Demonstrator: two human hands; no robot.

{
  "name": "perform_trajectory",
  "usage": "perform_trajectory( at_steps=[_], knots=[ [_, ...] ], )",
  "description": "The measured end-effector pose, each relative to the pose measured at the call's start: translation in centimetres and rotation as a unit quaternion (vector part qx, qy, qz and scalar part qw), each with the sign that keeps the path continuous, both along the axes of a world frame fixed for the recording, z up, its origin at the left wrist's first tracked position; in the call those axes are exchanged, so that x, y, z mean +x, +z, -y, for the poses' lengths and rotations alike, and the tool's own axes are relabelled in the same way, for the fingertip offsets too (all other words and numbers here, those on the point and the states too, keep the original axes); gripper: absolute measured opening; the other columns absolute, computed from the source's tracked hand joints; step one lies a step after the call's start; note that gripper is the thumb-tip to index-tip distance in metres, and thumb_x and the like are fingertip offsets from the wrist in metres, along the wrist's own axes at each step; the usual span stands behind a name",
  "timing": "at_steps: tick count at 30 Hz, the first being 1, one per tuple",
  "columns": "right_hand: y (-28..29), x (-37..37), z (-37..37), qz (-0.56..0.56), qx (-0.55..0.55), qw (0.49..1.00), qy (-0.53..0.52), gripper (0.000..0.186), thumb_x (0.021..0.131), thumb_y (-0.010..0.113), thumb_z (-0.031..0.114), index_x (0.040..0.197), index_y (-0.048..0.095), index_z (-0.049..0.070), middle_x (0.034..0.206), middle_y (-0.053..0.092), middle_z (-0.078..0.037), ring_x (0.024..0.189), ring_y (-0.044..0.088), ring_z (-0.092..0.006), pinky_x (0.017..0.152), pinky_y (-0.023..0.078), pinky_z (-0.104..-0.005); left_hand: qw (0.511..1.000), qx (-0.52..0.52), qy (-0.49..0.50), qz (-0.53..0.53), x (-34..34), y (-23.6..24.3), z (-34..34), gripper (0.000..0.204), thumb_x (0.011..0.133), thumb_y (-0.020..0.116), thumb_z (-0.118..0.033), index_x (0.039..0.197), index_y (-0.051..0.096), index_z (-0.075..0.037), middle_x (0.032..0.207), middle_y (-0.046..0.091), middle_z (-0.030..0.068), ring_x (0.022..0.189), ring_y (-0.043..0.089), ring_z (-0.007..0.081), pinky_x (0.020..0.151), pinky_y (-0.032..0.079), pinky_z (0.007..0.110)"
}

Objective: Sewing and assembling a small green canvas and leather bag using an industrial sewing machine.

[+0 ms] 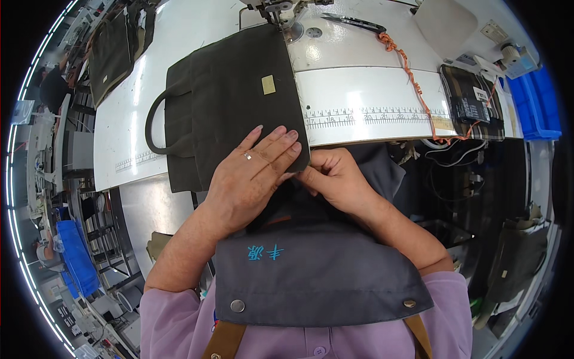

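In the head view, a dark green bag (pixel 224 99) lay flat on the white table (pixel 353 87), its near end reaching past the table's front edge toward the person's lap. Its longer way ran away from the person, and its right edge went from the sewing machine (pixel 280 8) at the far end down to the fingers at the near corner. The loop handle (pixel 155 119) stuck out to the left.

The left hand (pixel 250 175) rested palm down on the bag's near right part, fingers straight and only slightly spread, pressing the cloth without gripping it. The right hand (pixel 333 179) was curled, thumb and forefinger closed on the near right corner; its other fingers were partly hidden. So most of the bag lay ahead and to the left of both hands. The right hand was nearer that corner, while the left fingertips reached closer to the machine and to the small yellow patch (pixel 268 85).
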State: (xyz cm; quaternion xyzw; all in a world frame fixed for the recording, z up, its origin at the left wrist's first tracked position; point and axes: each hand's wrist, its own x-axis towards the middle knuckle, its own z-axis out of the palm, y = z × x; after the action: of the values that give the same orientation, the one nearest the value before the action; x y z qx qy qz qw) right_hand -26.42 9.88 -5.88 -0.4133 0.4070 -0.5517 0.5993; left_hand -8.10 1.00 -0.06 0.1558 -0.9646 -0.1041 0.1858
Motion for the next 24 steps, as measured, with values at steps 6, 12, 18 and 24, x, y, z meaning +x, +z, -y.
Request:
perform_trajectory(
  at_steps=[6, 12, 18, 24],
  knots=[
    [0.7, -0.3, -0.2, 0.005, 0.056, 0.998, 0.025, 0.026, 0.098, 0.065, 0.009, 0.073, 0.059, 0.004, 0.060, 0.051, 0.007, 0.056, 0.042, 0.0000, 0.049, 0.033, -0.0230, 1.000, 0.014, -0.012, 0.007, 0.3, -0.1, 0.2, 0.053, 0.081, 0.080, -0.015, 0.132, 0.067, -0.004, 0.140, 0.065, 0.0103, 0.133, 0.060, 0.0276, 0.114, 0.045, 0.049],
    [1.8, -1.3, -0.6, -0.070, 0.043, 0.996, 0.030, 0.023, 0.093, 0.075, 0.010, 0.076, 0.060, 0.005, 0.059, 0.053, 0.004, 0.055, 0.045, -0.0019, 0.049, 0.035, -0.0247, 1.000, -0.012, -0.026, 0.009, 0.3, -0.2, 0.4, 0.048, 0.086, 0.073, -0.013, 0.132, 0.067, -0.005, 0.139, 0.065, 0.0104, 0.132, 0.061, 0.0273, 0.114, 0.045, 0.049],
    [3.4, -2.8, -1.3, -0.478, -0.197, 0.847, -0.123, 0.024, 0.080, 0.082, 0.012, 0.098, 0.067, 0.006, 0.076, 0.063, -0.006, 0.060, 0.060, -0.0173, 0.055, 0.048, -0.0314, 1.000, -0.024, -0.016, 0.008, 0.5, -0.3, 0.4, 0.039, 0.090, 0.061, -0.008, 0.128, 0.069, -0.005, 0.135, 0.068, 0.0102, 0.129, 0.064, 0.0262, 0.113, 0.047, 0.048],
    [3.2, -3.6, 1.0, -0.602, -0.396, 0.670, -0.181, 0.026, 0.074, 0.074, 0.011, 0.099, 0.069, 0.007, 0.095, 0.066, -0.003, 0.081, 0.065, -0.0183, 0.062, 0.052, -0.0320, 0.998, -0.062, -0.004, -0.013, 0.3, -0.8, 0.2, 0.046, 0.081, 0.073, -0.001, 0.127, 0.068, -0.003, 0.133, 0.069, 0.0103, 0.127, 0.065, 0.0273, 0.111, 0.049, 0.045]
  ],
)
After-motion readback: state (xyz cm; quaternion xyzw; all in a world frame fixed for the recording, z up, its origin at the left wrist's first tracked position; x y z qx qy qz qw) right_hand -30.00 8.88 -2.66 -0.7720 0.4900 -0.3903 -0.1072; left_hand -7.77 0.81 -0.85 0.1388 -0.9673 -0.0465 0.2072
